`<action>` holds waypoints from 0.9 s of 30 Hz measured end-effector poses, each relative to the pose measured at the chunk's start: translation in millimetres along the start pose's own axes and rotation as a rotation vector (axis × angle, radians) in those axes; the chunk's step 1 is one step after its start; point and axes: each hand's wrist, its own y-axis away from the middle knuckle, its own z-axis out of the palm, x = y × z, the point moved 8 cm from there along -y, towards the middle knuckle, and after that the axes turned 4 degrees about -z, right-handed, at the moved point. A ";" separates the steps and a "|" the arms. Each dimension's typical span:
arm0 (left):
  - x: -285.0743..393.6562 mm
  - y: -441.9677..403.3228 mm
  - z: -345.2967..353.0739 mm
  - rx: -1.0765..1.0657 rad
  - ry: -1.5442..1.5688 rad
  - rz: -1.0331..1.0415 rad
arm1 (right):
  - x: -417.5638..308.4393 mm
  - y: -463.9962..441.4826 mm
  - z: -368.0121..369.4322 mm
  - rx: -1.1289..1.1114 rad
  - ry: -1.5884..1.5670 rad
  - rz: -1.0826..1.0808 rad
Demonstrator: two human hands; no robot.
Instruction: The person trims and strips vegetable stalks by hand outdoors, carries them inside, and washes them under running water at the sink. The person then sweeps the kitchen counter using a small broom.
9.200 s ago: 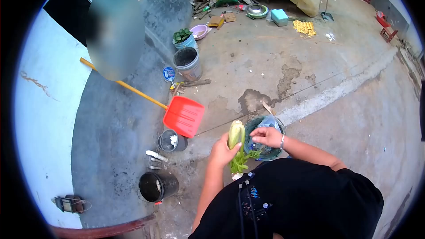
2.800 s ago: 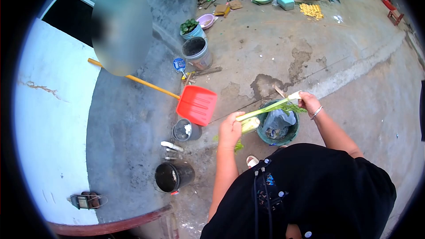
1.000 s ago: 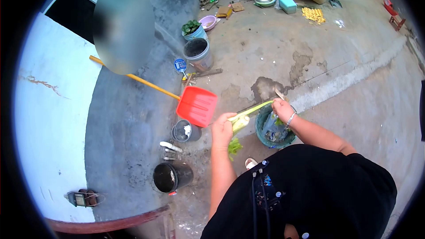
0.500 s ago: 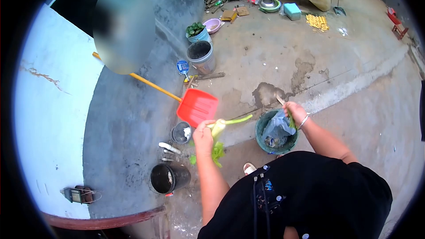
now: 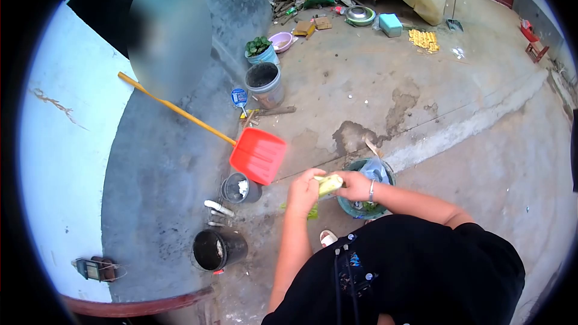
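On the concrete floor [image 5: 451, 192], under the head view: we stood over a green bucket [image 5: 345, 206], one pale sandal [image 5: 328, 238] showing below us.
Pale green bunch: it was in front of us, above the floor and just left of the green bucket, its whitish base [image 5: 330, 185] turned toward the bucket and its leaves [image 5: 313, 211] hanging low.
Left grip: we had it [image 5: 303, 194] closed around the bunch, thumb and fingers pinching the stalks behind the base.
Right grip: we had brought it [image 5: 354, 186] to the base end, fingers bent and partly hidden; we could not tell whether they were pinching a stalk or only resting there.
What had just changed: half a second earlier, our right hand was over the bucket with a leafy stalk, well apart from the bunch; now no loose stalk showed in it, and the two hands were close together. A stalk that had stuck out sideways no longer showed either.
What that meant for the work: we judged that the pulled stalk had been let go, and that our attention was back on the bunch.
Green bucket: a clear bag [image 5: 374, 170] lay inside, with what looked like green scraps [image 5: 365, 206] low down.
Left of our hands: a red shovel [image 5: 259, 155] leaned by its yellow handle [image 5: 191, 117] toward the wall, a small bucket [image 5: 255, 192] just below its blade.
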 end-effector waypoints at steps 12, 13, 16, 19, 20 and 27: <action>5.5 -1.7 -14.6 0.320 -0.207 -0.131 | -7.9 16.8 12.7 0.116 -0.874 0.322; 8.0 -3.1 -6.1 0.312 -0.231 -0.035 | -13.6 16.0 14.2 0.111 -0.844 0.286; 10.3 -6.1 4.2 0.244 -0.197 0.095 | 9.4 14.0 15.0 0.168 -0.888 0.326; 15.0 -3.1 13.7 0.143 -0.136 0.081 | 15.9 14.9 11.6 0.173 -0.911 0.353; 14.1 -2.3 17.5 0.103 -0.131 0.037 | 18.8 14.8 10.5 0.160 -0.865 0.354; 17.1 0.9 17.6 0.122 -0.289 -0.099 | 22.6 14.3 13.2 0.135 -0.412 0.236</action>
